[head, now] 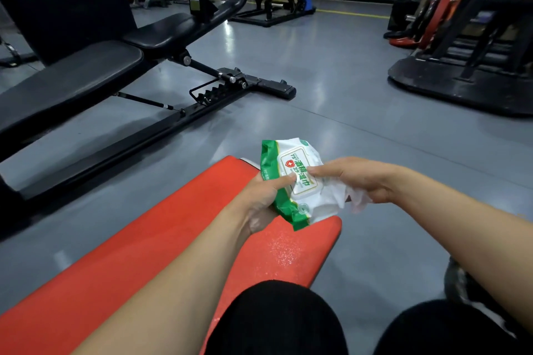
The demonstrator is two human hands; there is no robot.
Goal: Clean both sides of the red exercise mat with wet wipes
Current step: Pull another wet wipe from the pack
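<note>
Knees: two dark-clad knees (277, 320) at the near end of the red exercise mat (161, 242), one of them over the mat's near edge.
Red exercise mat: lies flat on the grey floor (360, 89), running away from the knees; a speckled patch shows near its far right corner, wetness or glare, I cannot tell which.
Left hand: the left hand (264, 199) is curled round the green edge of the wet wipes pack (294, 181), thumb on its label, above the mat's far end.
Right hand: the right hand (357, 179) has fingertips on the pack's lid flap and a crumpled white wipe (343, 199) bunched under its curled fingers.
Risk, pack: if the flap stays unsealed, remaining wipes may dry out.
Risk, wipe: held loosely beneath the fingers, it could drop past the mat onto the floor and pick up grit.
Risk, coverage: the mat's underside seems not yet turned up.
Beyond the mat: a black adjustable bench (86, 75), then dark machines.
</note>
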